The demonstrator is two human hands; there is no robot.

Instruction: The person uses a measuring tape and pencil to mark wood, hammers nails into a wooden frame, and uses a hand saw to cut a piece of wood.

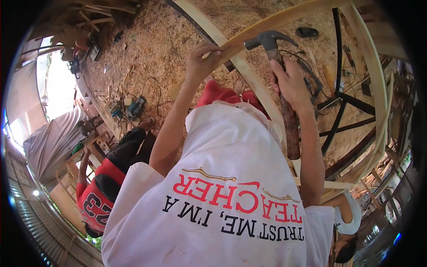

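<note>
My right hand is wrapped round the wooden handle of a claw hammer. The hammer's dark metal head is raised beside a pale wooden strip, and its handle end points back toward me. My left hand has its fingers pinched together at the near end of that strip, where it crosses a second wooden board. Whether something small, such as a nail, sits between those fingertips is too hard to see. Both boards belong to a large wooden frame reaching off to the right.
Wood shavings cover the floor. A blue power tool with a cable lies to the left. Dark metal legs stand under the frame at right. One person in red works at left; another person in white is at lower right.
</note>
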